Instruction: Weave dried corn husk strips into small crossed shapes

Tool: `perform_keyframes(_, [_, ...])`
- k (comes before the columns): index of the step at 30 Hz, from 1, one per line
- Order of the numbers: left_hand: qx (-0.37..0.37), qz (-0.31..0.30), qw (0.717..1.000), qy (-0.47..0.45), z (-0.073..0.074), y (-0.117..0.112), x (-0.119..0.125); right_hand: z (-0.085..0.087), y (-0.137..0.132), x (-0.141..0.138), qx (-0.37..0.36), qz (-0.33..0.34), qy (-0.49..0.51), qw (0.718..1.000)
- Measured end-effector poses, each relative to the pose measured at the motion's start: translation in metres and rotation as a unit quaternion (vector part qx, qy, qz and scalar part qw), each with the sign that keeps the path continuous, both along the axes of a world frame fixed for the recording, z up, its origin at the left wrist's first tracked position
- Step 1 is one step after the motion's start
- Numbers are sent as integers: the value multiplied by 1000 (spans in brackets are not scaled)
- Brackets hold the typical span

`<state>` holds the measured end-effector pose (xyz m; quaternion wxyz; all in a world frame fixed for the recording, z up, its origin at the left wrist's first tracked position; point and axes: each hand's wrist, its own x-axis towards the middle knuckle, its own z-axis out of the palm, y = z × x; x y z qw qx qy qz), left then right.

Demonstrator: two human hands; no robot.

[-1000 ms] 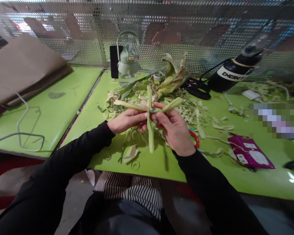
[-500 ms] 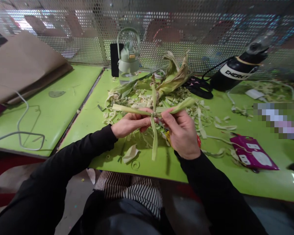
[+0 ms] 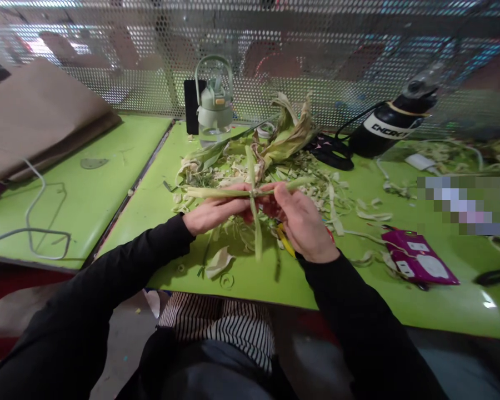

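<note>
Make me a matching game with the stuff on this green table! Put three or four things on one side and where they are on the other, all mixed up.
Things:
1. crossed husk strips
2. pale green water bottle
3. purple packet
4. brown paper bag

Places:
A. far left, on the neighbouring table
B. held between the left hand and the right hand
C. upright at the back, against the perforated metal screen
D. lying flat on the right side of the table

Pairs: 1-B, 2-C, 3-D, 4-A
</note>
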<state>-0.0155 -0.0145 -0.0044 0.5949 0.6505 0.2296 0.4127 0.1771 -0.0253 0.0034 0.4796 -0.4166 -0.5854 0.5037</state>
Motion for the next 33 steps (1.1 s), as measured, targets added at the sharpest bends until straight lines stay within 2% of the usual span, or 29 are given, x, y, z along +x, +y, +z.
perform_keyframes(4, [-8, 9, 1000, -20, -1, 4, 3, 4, 6, 8, 13, -21, -35, 999])
perform_keyframes(8, [-79, 23, 996, -27, -1, 7, 5, 8, 6, 12, 46, -2, -83, 996])
perform_keyframes(10, [-115, 39, 992, -45, 1, 7, 4, 8, 6, 12, 17, 22, -69, 997])
perform_keyframes(12, [-161, 75, 981, -81, 4, 8, 4, 7, 8, 9, -39, 60, -11, 997])
perform_keyframes(16, [-270, 142, 943, -134, 11, 8, 7, 0, 8, 0, -106, 105, 60, 987])
perform_keyframes(21, [-304, 119, 937, -124, 14, 3, 12, -9, -1, -15, -139, 123, 57, 981])
perform_keyframes(24, [-245, 118, 957, -100, 17, 3, 7, -14, 0, -15, -145, 134, 20, 980])
perform_keyframes(27, [-95, 163, 977, -104, 25, 14, -12, -14, 4, -8, -114, 102, -41, 987])
perform_keyframes(29, [-7, 228, 966, -120, 30, 27, -29, -12, 7, -3, -70, 67, -79, 992])
perform_keyframes(30, [21, 266, 954, -138, 32, 33, -38, -10, 7, -1, -58, 78, -113, 989])
perform_keyframes(32, [29, 323, 930, -175, 35, 43, -49, -8, 7, 1, -40, 156, -217, 963])
perform_keyframes(33, [21, 329, 927, -180, 35, 45, -52, -8, 7, 1, -20, 195, -273, 942])
